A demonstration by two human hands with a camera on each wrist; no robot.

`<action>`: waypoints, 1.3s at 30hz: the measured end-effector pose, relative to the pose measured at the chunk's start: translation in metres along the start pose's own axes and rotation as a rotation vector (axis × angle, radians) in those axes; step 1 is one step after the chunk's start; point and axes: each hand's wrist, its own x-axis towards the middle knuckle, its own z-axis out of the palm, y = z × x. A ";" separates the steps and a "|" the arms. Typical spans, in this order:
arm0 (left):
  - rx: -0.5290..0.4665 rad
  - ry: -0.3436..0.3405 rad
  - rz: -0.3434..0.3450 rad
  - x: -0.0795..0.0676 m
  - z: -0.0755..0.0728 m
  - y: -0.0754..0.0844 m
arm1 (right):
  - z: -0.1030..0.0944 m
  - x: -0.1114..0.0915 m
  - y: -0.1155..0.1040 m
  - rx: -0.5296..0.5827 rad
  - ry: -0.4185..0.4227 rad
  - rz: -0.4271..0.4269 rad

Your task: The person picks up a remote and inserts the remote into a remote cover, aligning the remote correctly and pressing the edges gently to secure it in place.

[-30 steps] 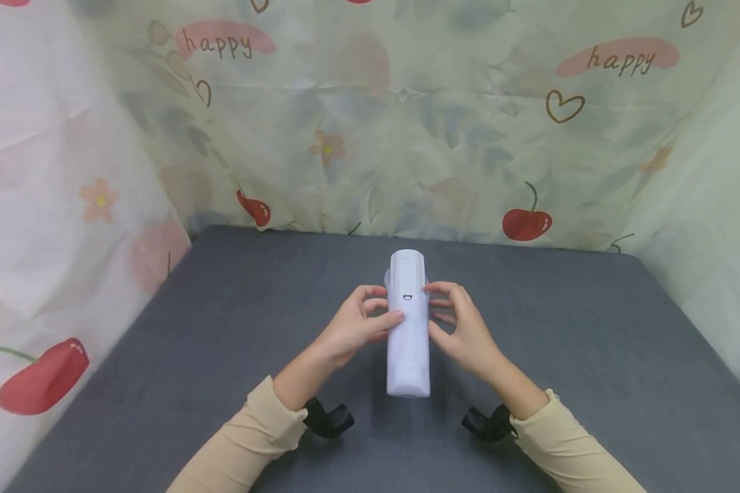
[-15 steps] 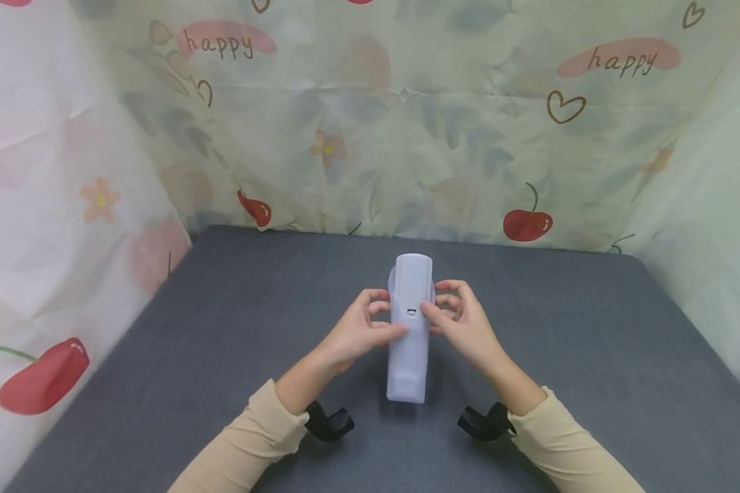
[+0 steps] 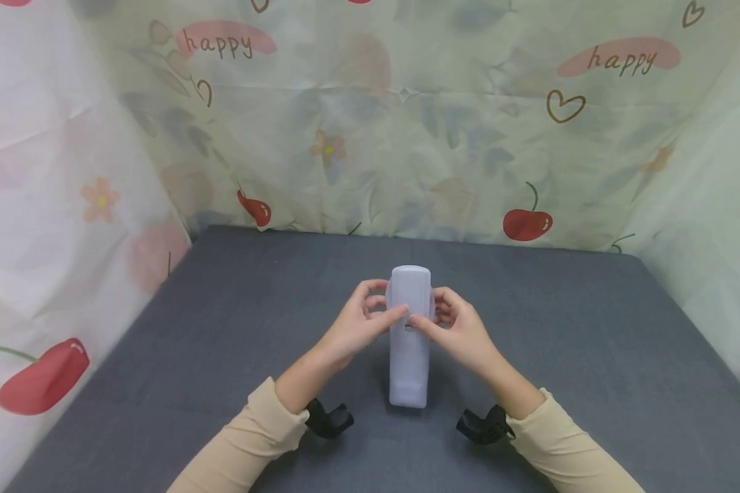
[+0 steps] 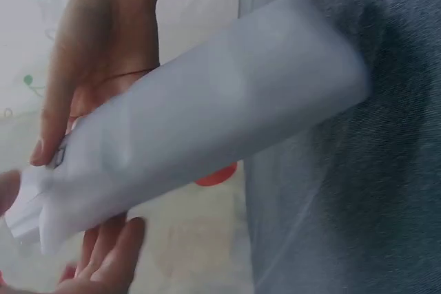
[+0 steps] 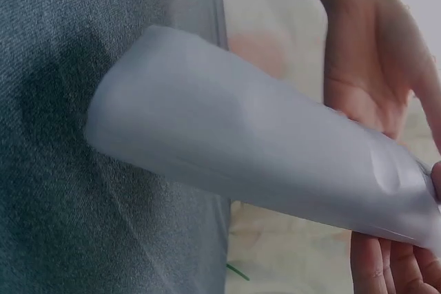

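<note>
Between both hands is a long white plastic device (image 3: 410, 366) with rounded edges and a small dark slot on its face. It is tilted, its near end close over the grey tabletop with a shadow beneath. My left hand (image 3: 359, 327) holds its left side, thumb on the face just above the slot, fingers round the far side. On the opposite side, my right hand (image 3: 462, 334) holds it with the thumb at the slot and the fingers curled behind. In the left wrist view the device (image 4: 207, 101) slants across, one broad smooth side showing; its underside is partly hidden.
A grey cloth-covered table (image 3: 253, 294) spreads around the hands. Patterned curtains (image 3: 370, 137) with cherries and flowers enclose the back and both sides. Black wrist mounts (image 3: 329, 420) sit below the beige sleeves (image 3: 247, 438), close to the tabletop.
The device's far end has come down toward me and its tilt has changed. My right thumb has moved from the right edge onto the face; the left thumb now sits higher along it.
</note>
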 end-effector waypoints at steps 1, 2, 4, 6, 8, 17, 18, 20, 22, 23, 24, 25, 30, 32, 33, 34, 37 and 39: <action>-0.013 0.016 0.020 0.000 0.000 0.002 | 0.001 -0.001 -0.001 -0.015 -0.004 -0.015; -0.016 0.029 0.043 0.001 0.000 0.004 | 0.001 -0.001 -0.002 -0.020 -0.010 -0.025; -0.014 0.042 0.075 0.002 -0.001 0.008 | 0.002 -0.002 -0.002 -0.033 -0.019 -0.043; 0.015 0.037 0.106 0.003 -0.002 0.010 | 0.003 -0.003 -0.003 -0.037 -0.029 -0.053; 0.051 0.030 0.117 0.003 -0.003 0.011 | 0.003 -0.003 -0.003 -0.032 -0.036 -0.048; 0.075 -0.022 0.120 0.000 -0.007 0.015 | -0.004 -0.001 -0.001 0.074 -0.098 0.020; 0.073 -0.036 0.123 0.000 -0.007 0.015 | -0.005 -0.001 -0.001 0.086 -0.113 0.023; 0.074 -0.063 0.135 0.000 -0.009 0.015 | -0.007 0.000 0.001 0.116 -0.146 0.021; 0.070 -0.091 0.145 -0.001 -0.011 0.014 | -0.009 0.001 0.004 0.156 -0.176 0.021; 0.068 -0.105 0.152 -0.001 -0.012 0.014 | -0.010 0.002 0.005 0.173 -0.187 0.023; 0.064 -0.117 0.158 -0.001 -0.013 0.014 | -0.011 0.002 0.007 0.188 -0.196 0.021; 0.059 -0.129 0.166 -0.001 -0.013 0.014 | -0.012 0.003 0.008 0.200 -0.202 0.019; 0.056 -0.176 0.190 0.000 -0.016 0.011 | -0.012 0.005 0.008 0.146 -0.210 -0.025; 0.065 -0.183 0.194 0.000 -0.016 0.010 | -0.012 0.006 0.006 0.094 -0.208 -0.045; 0.071 -0.183 0.195 0.000 -0.016 0.009 | -0.013 0.006 0.005 0.066 -0.208 -0.053; 0.075 -0.186 0.196 0.000 -0.016 0.009 | -0.013 0.007 0.004 0.043 -0.209 -0.055; 0.081 -0.189 0.195 0.000 -0.015 0.008 | -0.015 0.008 0.000 0.000 -0.220 -0.043; 0.086 -0.190 0.191 0.000 -0.014 0.007 | -0.017 0.008 -0.003 -0.028 -0.224 -0.033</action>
